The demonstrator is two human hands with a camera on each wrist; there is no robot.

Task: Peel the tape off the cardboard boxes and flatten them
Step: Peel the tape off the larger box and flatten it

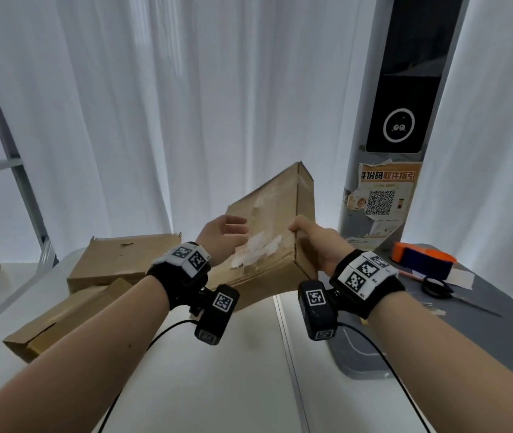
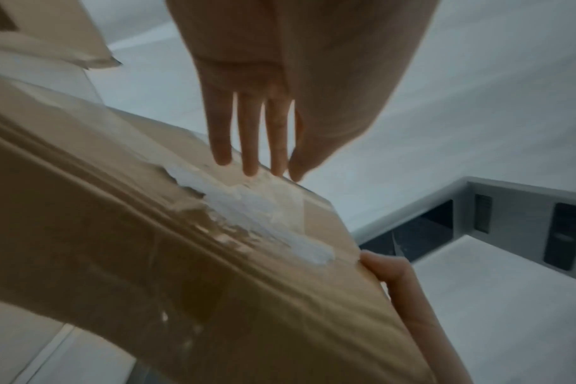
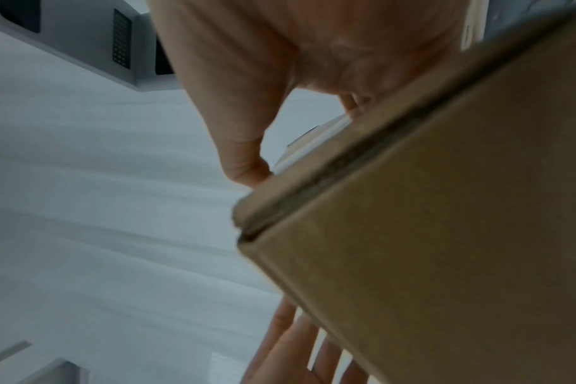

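Above the tabletop, a box is held tilted for peeling.

Nearest, the right hand clamps the box's right edge, thumb on top and fingers beneath, likely to steady it in the air and turn its taped face up. The left hand hovers over that face with fingers straight, gripping nothing, fingertips near the torn white label scraps, apparently seeking a tape edge. Farther left, two boxes lie on the tabletop.

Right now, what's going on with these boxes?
A person is holding a taped cardboard box tilted up over the white table. The right hand grips its right edge, while the left hand is open, fingers straight at the torn white label. Two more boxes lie to the left; scissors sit to the right.
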